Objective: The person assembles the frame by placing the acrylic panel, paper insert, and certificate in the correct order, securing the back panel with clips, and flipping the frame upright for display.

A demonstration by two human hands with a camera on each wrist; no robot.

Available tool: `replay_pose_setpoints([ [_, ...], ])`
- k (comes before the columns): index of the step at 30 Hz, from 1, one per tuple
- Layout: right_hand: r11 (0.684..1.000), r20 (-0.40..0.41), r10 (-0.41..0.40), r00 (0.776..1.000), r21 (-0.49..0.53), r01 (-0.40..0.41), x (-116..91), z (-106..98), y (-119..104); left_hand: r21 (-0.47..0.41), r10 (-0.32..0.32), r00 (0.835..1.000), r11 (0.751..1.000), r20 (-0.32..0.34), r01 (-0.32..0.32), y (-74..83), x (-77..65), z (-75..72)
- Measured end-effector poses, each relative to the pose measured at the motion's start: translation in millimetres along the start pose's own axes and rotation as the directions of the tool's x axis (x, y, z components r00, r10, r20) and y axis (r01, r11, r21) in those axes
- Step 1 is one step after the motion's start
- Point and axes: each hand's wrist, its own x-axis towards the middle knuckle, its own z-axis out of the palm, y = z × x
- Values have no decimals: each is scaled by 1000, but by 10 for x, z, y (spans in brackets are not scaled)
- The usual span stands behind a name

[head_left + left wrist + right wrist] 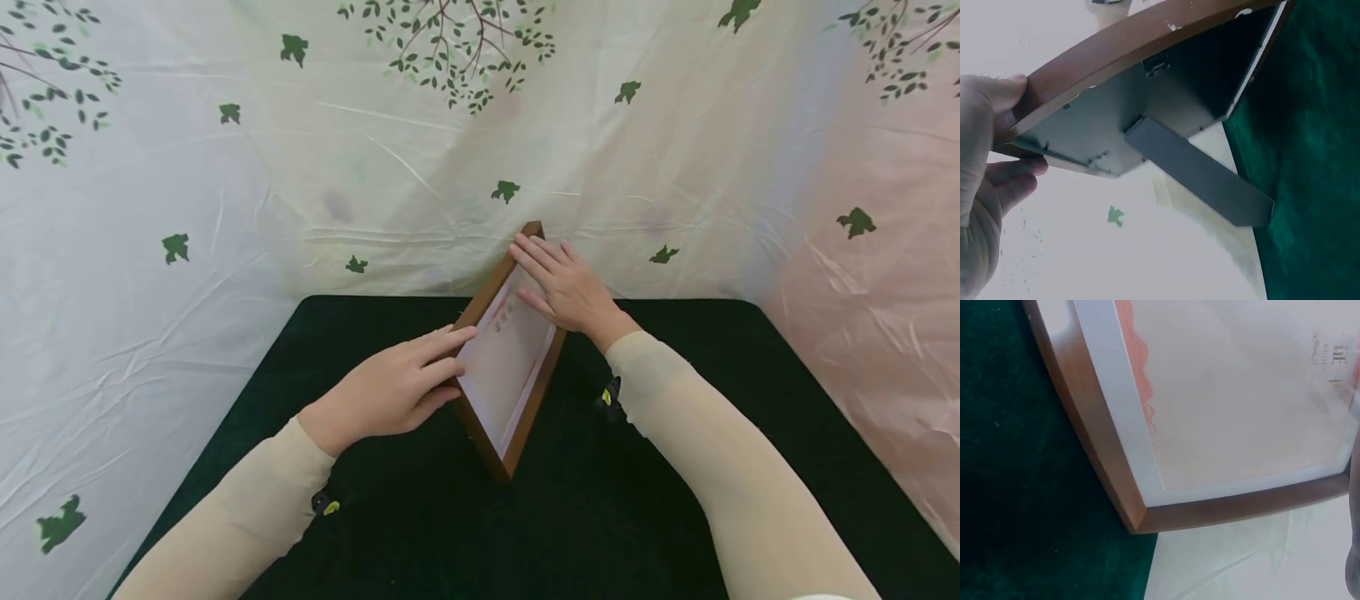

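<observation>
A brown wooden picture frame (543, 379) with a printed certificate (502, 367) under its pane stands tilted on the dark green table. My left hand (393, 379) pinches its left edge near a corner; in the left wrist view the thumb (1007, 92) and fingers lie on opposite sides of the rim. With fingers stretched out, my right hand (570, 287) rests on the front near the upper corner. Seen from behind, the frame has a dark back panel (1191, 81) and a grey support leg (1204, 172) swung out toward the table. Only a sliver of the right hand shows in the right wrist view.
Dark green cloth (637, 517) covers the table. Behind and at both sides hangs a pale curtain (420, 158) printed with leaves and branches, close to the table's back edge. Each sleeve bears a small black device (611, 398) at the wrist.
</observation>
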Motion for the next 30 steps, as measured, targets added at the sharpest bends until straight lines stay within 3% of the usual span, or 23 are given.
replay_pose_setpoints([
  [4,1000,-2,-11,1000,-18,11,39,-3,-18,-17,-13,1000,1000,-18,13,-110,-83,-52],
  [10,999,-16,-21,1000,-37,21,49,39,-27,-60,-96,994,994,-49,93,-273,-168,-82],
  [18,999,-49,10,999,-33,-12,21,113,-17,-164,-198,979,968,-47,188,-500,-254,-113],
  [23,997,-48,78,996,-6,-78,-53,174,7,-225,-260,965,943,-36,245,-569,-295,-111],
  [26,992,-57,126,990,13,-126,-147,243,41,-186,-283,956,946,-71,266,-523,-312,-85],
  [28,989,-72,147,986,25,-146,-215,296,65,-106,-292,947,954,-132,279,-443,-327,-39],
  [30,986,-78,166,983,31,-164,-280,359,94,4,-313,929,947,-200,320,-305,-349,25],
])
